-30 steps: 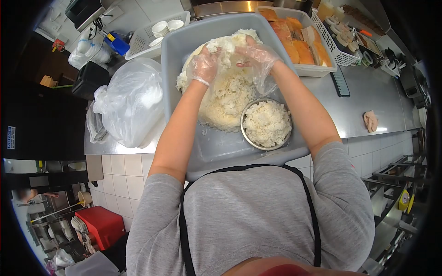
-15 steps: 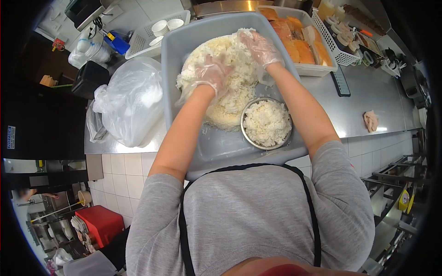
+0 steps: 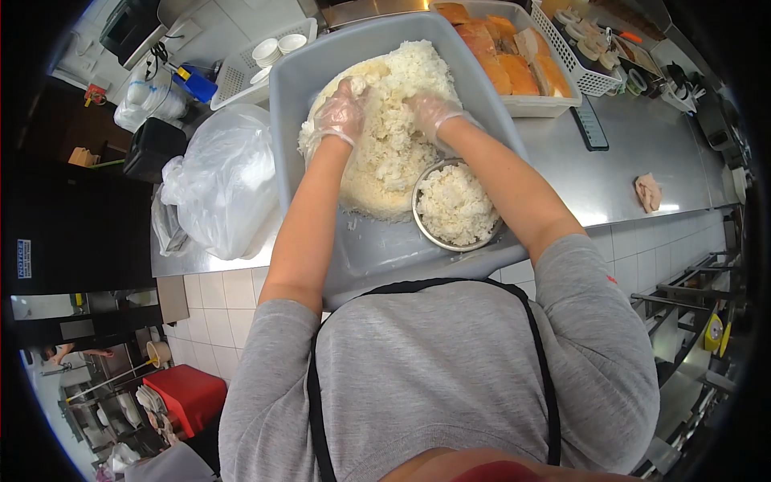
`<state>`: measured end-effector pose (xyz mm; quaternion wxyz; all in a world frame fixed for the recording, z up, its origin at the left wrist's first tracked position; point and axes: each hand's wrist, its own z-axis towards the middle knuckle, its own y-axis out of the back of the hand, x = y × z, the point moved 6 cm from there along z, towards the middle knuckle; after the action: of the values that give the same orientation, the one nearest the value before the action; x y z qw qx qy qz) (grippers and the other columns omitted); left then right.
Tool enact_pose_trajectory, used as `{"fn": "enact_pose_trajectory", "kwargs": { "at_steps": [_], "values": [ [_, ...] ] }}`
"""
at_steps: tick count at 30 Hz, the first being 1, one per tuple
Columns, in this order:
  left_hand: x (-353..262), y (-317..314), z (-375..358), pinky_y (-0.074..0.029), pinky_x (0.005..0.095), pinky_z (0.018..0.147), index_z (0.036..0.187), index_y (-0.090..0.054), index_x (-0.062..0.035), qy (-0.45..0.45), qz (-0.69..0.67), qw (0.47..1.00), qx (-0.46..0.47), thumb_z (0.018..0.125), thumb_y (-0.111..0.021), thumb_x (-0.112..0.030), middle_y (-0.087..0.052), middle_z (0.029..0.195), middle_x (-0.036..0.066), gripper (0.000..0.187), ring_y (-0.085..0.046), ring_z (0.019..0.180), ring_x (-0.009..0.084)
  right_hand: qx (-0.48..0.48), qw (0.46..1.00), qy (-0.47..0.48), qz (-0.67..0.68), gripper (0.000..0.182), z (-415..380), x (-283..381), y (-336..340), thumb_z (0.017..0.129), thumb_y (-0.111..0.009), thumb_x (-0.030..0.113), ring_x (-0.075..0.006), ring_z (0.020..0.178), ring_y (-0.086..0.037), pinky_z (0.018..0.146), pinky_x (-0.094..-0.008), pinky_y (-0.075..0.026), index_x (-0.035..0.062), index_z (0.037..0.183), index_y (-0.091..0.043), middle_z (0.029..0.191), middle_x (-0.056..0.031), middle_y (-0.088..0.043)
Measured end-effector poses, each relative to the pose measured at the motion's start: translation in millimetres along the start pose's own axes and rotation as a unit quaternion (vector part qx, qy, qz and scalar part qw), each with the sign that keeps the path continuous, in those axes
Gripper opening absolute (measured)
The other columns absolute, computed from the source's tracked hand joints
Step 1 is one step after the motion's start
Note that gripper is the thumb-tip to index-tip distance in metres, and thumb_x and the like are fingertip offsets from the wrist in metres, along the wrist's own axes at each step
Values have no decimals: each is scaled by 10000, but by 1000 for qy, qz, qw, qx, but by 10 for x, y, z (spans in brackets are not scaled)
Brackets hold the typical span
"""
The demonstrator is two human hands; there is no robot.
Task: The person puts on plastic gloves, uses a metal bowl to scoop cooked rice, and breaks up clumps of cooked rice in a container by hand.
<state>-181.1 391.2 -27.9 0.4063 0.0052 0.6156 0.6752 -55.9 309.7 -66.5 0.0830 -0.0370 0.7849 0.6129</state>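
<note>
Gloved left hand [image 3: 340, 119] and right hand [image 3: 435, 114] touch rice [image 3: 395, 145] in grey tub [image 3: 373, 251], fingers partly hidden, can't tell grip.

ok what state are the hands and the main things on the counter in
rice: heaped, partly broken into clumps
left hand: gloved, at the rice, grip unclear
right hand: gloved, at the rice, grip unclear
grey tub: uncovered, part-filled
metal bowl: upright, heaped with rice
plastic bag: bulging
salmon fillets: cut, uncovered
phone: lying flat, screen lit
pinkish cloth: crumpled
small white bowls: partly stacked
</note>
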Motion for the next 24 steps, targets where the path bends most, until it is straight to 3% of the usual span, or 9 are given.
{"fn": "enact_pose_trajectory", "kwargs": {
  "at_steps": [5,7,11,13,14,16,19,22,24],
  "values": [
    [-4,174,-52,-403,436,928,1281,-430,-97,49,23,998,14,833,-494,-544,-541,1177,232,636,-508,1109,369,-63,963,-61,253,519,233,-216,98,797,-580,136,-299,1183,-471,957,-358,-426,145,1297,-437,1300,-119,-468],
    [-224,351,-207,-314,382,1044,1415,-239,-146,-43,149,985,71,812,-545,-541,-357,1388,170,783,-298,1307,337,-73,952,-72,288,525,131,-212,257,789,-597,169,-306,1170,-481,951,-363,-431,163,1292,-445,1314,-124,-450],
    [-439,564,-573,-324,395,1040,1417,-229,-170,-146,299,941,61,739,-589,-598,-211,1463,162,878,-301,1312,311,-16,961,-54,269,652,-77,-243,413,779,-629,308,-322,1180,-462,960,-398,-413,269,1363,-342,1352,-139,-382],
    [-564,334,-945,-325,331,1048,1445,-124,-206,-227,403,817,343,685,-702,-485,-239,1459,132,994,-231,1349,300,43,961,-51,270,699,-63,-270,321,791,-625,379,-326,1215,-421,984,-412,-385,322,1393,-276,1384,-134,-327],
    [-589,278,-1045,-325,331,1048,1445,-124,-206,-226,404,816,345,685,-702,-485,-239,1459,132,994,-231,1349,300,32,958,-47,283,733,-71,-289,323,777,-634,402,-330,1221,-413,991,-406,-378,316,1402,-260,1380,-146,-325],
    [-433,-23,-1349,-314,373,1051,1449,-106,-222,-224,449,724,474,674,-731,-389,-190,1482,117,1010,-207,1361,293,22,954,-40,297,767,-91,-292,327,764,-643,424,-334,1228,-404,998,-400,-370,309,1410,-244,1376,-157,-324],
    [-388,-353,-1361,-275,483,1052,1453,-99,-218,-282,427,780,359,677,-721,-298,-134,1500,97,998,-196,1361,321,9,958,-40,283,765,-97,-280,311,768,-637,419,-332,1238,-391,1008,-396,-358,267,1412,-253,1370,-162,-328],
    [-500,-516,-1333,-243,590,1019,1437,-190,-250,-312,372,795,364,808,-541,-236,-106,1507,89,720,-182,1358,348,-51,952,-40,298,745,-108,-328,315,752,-657,403,-358,1170,-468,977,-397,-395,249,1394,-311,1369,-140,-353],
    [-535,-503,-1347,-239,589,1018,1433,-201,-253,-312,375,794,363,812,-514,-201,-103,1506,94,697,-184,1354,358,-73,952,-31,296,724,-124,-309,343,752,-650,403,-334,1200,-444,983,-395,-386,215,1381,-344,1341,-146,-389]
  ]
}}
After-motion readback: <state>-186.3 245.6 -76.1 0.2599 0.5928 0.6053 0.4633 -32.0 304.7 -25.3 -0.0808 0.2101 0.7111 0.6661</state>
